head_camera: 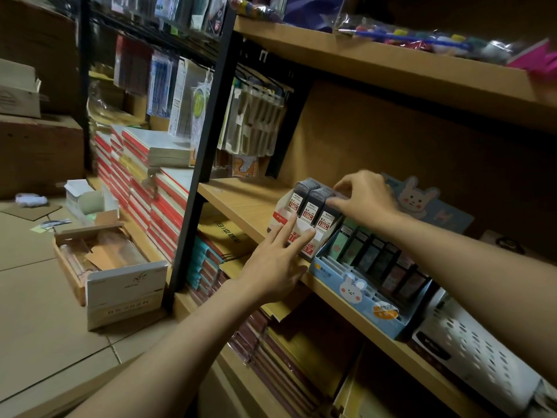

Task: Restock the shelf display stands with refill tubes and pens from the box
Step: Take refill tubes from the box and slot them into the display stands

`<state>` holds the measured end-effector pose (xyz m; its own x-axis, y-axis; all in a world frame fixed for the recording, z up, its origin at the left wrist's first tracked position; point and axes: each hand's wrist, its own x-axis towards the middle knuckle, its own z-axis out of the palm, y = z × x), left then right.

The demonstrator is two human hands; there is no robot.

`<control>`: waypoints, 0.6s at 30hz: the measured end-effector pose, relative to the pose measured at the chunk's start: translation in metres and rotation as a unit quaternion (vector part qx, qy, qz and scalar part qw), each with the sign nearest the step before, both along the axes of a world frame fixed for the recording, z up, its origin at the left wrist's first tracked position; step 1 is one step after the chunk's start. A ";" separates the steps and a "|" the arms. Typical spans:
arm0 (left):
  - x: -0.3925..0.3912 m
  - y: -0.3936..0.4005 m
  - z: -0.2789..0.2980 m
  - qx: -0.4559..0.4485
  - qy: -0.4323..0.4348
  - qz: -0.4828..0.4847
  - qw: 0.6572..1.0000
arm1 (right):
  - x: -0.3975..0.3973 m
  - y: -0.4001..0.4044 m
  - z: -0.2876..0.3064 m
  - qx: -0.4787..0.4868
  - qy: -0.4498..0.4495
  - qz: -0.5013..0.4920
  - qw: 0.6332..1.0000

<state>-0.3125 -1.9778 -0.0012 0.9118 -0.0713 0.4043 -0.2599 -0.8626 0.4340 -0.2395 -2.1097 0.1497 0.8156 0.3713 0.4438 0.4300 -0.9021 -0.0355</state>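
At about eight o'clock on the tiled floor (36,291), we are seeing an open cardboard box (120,282) sitting with clear-wrapped packs inside, just beside a black shelf post (208,146). Above it, toward ten o'clock, stacked red-edged notebooks (141,182) are lying beneath hanging blister packs (253,122).

Toward the centre, our left hand (274,260) is reaching up to the wooden shelf (241,200), its fingers straight and spread, the fingertips (291,224) pressing on the white front of the red-and-white display stand (289,233); it is gripping nothing. In that stand dark refill tubes (309,203) with red price labels are standing in three rows.

Just to one o'clock of them, our right hand (366,197) is hovering over the back of the rows, finger and thumb curled and pinching the top of one tube in the rightmost row.

At four o'clock, touching the first stand, a blue bunny display stand (355,285) is holding coloured refill cases. A white perforated basket (482,354) is sitting beside it at five o'clock.
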 end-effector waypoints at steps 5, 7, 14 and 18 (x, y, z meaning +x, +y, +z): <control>-0.020 0.002 0.012 0.019 0.020 -0.011 1.000 | -0.045 -0.029 -0.009 0.138 -0.109 0.112 0.978; -0.034 0.004 0.017 0.016 0.008 -0.019 1.000 | -0.076 -0.042 -0.028 0.185 -0.130 0.173 0.959; -0.120 0.014 -0.016 -0.010 0.158 -0.044 0.986 | -0.167 -0.047 -0.141 0.077 0.085 0.342 0.933; -0.180 0.029 -0.085 -0.039 0.326 0.040 0.944 | -0.192 -0.034 -0.226 -0.033 0.257 0.326 0.909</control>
